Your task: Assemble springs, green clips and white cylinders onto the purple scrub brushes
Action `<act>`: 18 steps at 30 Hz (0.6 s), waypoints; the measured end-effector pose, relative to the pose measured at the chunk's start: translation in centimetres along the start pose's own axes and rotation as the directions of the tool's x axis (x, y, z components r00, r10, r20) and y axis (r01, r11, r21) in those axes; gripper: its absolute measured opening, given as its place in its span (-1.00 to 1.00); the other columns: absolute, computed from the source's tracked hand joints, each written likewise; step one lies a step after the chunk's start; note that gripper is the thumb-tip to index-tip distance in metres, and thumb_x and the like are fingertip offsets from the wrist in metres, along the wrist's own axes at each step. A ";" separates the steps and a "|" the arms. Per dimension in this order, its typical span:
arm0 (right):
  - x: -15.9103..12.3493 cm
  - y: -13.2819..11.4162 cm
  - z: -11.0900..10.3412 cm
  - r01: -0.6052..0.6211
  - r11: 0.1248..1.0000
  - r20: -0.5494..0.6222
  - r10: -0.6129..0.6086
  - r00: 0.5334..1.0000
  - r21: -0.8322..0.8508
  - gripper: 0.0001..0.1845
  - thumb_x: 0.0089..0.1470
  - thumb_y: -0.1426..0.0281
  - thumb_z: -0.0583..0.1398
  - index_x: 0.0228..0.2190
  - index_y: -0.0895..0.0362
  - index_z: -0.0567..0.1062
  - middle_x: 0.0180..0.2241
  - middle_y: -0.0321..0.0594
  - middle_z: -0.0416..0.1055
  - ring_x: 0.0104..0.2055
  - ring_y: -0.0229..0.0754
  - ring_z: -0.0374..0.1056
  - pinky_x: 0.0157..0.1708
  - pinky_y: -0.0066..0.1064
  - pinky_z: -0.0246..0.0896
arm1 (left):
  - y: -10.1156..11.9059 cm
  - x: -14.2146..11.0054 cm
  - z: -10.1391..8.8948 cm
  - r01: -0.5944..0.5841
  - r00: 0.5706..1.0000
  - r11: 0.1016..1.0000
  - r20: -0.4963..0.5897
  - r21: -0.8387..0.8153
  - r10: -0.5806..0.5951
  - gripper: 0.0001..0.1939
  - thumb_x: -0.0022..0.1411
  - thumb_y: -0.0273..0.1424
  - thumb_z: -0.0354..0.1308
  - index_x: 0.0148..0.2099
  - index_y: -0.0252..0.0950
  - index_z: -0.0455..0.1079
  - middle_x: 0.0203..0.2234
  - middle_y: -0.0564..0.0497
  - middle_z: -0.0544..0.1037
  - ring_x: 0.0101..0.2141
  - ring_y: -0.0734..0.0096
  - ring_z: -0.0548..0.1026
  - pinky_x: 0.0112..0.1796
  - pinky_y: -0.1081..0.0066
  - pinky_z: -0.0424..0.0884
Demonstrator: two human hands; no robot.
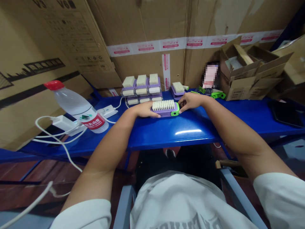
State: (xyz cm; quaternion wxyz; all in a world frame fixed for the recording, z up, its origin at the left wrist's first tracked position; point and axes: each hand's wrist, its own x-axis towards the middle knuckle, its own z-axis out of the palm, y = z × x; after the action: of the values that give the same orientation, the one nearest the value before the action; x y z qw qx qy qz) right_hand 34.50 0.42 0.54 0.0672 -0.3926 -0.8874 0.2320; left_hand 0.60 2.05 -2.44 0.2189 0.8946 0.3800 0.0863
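A purple brush [164,108] is being steadied at 12 o'clock on the blue desk [166,135], its ends being clasped by the partly closed left grip [145,110] and right grip [190,101].

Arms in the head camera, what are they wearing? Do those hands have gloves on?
The left hand and the right hand are bare, with no gloves, and no watch shows. The arms come out of the short left sleeve and right sleeve of a white T-shirt with grey lettering.
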 end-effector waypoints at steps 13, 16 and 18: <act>0.0 -0.2 0.0 -0.025 1.000 0.009 0.025 1.000 -0.001 -0.45 -0.10 -0.09 0.53 -0.30 0.12 0.77 -0.44 -0.27 0.59 -0.38 -0.16 0.38 -0.33 -0.31 0.15 | 0.5 -0.1 -0.1 0.020 1.000 1.000 0.022 -0.023 -0.019 0.00 0.04 0.10 0.49 0.46 -0.13 0.41 0.41 -0.13 0.53 0.35 -0.19 0.51 0.37 -0.02 0.38; 0.0 -0.1 0.0 -0.019 1.000 0.009 0.019 1.000 -0.004 -0.47 -0.09 -0.09 0.53 -0.33 0.11 0.76 -0.45 -0.28 0.59 -0.39 -0.16 0.38 -0.34 -0.31 0.14 | 0.7 -0.1 -0.1 0.008 1.000 1.000 0.030 -0.030 -0.007 0.00 0.05 0.09 0.48 0.46 -0.17 0.40 0.41 -0.15 0.53 0.36 -0.21 0.51 0.38 -0.02 0.38; 0.0 -0.1 0.0 -0.020 1.000 0.014 0.020 1.000 -0.001 -0.48 -0.08 -0.09 0.52 -0.33 0.11 0.76 -0.45 -0.28 0.59 -0.39 -0.17 0.39 -0.33 -0.31 0.15 | 0.8 -0.2 -0.1 0.015 0.999 1.000 0.032 -0.025 -0.014 0.01 0.05 0.09 0.48 0.47 -0.19 0.40 0.42 -0.16 0.52 0.37 -0.22 0.49 0.38 0.01 0.37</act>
State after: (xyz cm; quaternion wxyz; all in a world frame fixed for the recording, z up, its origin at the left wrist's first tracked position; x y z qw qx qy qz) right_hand 34.47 0.34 0.58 0.0588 -0.3998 -0.8840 0.2351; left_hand 0.97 1.47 -1.93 0.2369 0.8902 0.3819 0.0752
